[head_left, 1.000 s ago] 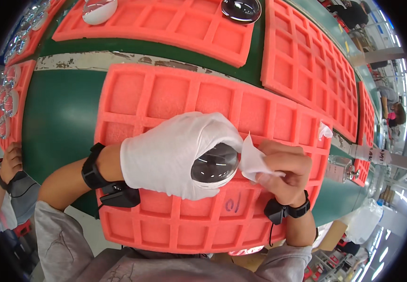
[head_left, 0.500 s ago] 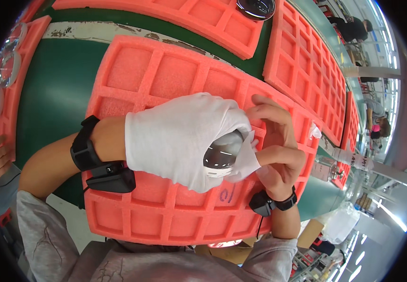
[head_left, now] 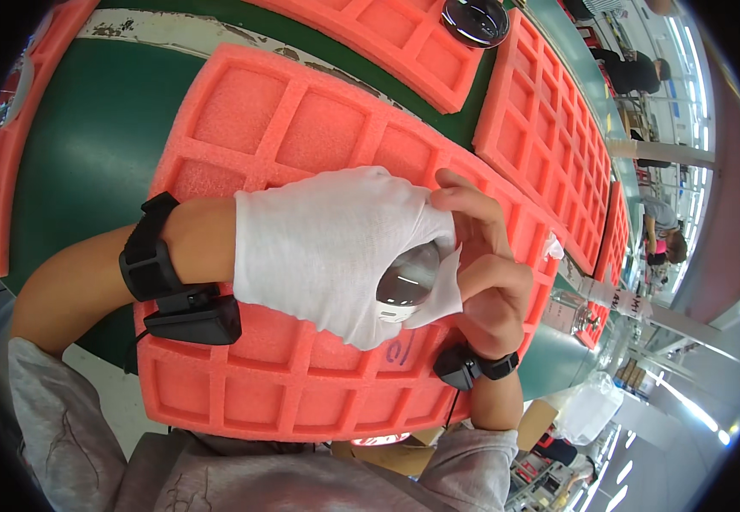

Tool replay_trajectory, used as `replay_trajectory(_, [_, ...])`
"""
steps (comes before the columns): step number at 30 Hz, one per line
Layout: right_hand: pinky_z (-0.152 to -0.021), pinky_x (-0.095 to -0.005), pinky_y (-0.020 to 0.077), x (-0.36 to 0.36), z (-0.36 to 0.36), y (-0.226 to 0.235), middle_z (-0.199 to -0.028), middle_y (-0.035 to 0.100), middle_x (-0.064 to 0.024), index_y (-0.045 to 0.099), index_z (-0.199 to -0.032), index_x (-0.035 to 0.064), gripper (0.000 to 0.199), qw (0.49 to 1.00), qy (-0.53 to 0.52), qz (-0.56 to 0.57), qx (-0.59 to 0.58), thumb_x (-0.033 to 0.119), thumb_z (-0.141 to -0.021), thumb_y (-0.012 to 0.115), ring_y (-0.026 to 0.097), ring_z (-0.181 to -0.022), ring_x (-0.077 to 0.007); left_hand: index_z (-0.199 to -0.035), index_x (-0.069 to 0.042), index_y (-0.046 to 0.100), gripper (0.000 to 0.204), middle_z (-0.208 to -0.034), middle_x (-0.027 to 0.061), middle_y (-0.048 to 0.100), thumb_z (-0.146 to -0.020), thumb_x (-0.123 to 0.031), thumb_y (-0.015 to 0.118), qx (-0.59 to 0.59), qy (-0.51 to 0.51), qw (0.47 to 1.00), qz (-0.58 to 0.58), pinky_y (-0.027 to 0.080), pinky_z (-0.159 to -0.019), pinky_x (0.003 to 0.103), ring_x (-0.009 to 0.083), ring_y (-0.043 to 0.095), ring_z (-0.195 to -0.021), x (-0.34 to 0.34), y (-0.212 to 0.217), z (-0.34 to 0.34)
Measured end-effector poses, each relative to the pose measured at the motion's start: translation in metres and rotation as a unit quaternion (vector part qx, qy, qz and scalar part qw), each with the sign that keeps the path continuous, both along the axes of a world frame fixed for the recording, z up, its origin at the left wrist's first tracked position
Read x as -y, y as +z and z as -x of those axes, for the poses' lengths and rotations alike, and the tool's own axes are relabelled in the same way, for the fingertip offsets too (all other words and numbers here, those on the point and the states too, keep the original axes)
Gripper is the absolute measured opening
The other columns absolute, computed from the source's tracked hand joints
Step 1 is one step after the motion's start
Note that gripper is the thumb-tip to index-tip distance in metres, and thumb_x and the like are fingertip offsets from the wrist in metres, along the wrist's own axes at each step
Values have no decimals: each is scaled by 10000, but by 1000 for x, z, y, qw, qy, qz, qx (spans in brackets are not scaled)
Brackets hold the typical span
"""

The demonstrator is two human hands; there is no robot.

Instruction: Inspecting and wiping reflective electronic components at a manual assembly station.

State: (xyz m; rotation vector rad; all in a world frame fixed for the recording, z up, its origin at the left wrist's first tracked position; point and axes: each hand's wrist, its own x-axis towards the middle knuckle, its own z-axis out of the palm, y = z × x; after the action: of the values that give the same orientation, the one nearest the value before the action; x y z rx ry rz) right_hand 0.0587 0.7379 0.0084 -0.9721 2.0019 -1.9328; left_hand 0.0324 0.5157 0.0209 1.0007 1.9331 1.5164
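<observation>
My left hand (head_left: 327,247), in a white glove, is wrapped round a small dark glossy dome-shaped piece (head_left: 411,275) with a pale lower rim. A thin white wipe (head_left: 440,296) lies against the right side of that piece. My bare right hand (head_left: 498,286) pinches the wipe between thumb and forefinger, with the other fingers curled loosely above. Both hands are over a pink foam tray (head_left: 242,107) divided into square pockets. The underside of the dark piece is hidden by the glove.
More pink foam trays stand on the green worktop (head_left: 88,136), at the back, right and left. A round black glossy piece (head_left: 475,21) sits on the far tray. A clear bottle (head_left: 565,313) stands to the right. Several people are in the background.
The whole view has shifted slightly, with the tray and my arms now a little further left. Another person's hand at the left edge has gone out of view. Both grips stay the same.
</observation>
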Motion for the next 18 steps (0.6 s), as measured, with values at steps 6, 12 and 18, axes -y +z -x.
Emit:
replay_trajectory(6, [-1133, -580, 301, 8, -2, 5, -1369, 506, -288, 703, -799, 49, 148, 1000, -19, -4, 5, -3, -661, 710, 379, -1381, -478, -749, -33, 589, 206, -626, 118, 609, -718, -149, 756, -15, 2, 1000, -15, 463, -530, 404, 325, 603, -565, 0, -9, -1])
replay_trajectory(12, [-1130, -531, 327, 11, 2, -2, -1420, 459, -278, 602, -1147, 60, 537, 1000, 19, 6, 9, -15, -638, 758, 386, -1392, -435, -741, -38, 581, 208, -633, 110, 588, -696, -141, 756, -22, -9, 1000, -8, 473, -571, 408, 331, 604, -613, 4, -12, -1])
replay_trajectory(18, [-1131, -431, 347, 35, -13, 13, -1479, 412, -227, 191, -1566, 67, 1115, 955, -66, 64, 281, 0, -651, 824, 415, -1390, -334, -749, -60, 562, 231, -696, 96, 589, -655, -136, 759, -9, -41, 998, -49, 478, -622, 415, 329, 579, -661, 0, -24, 0])
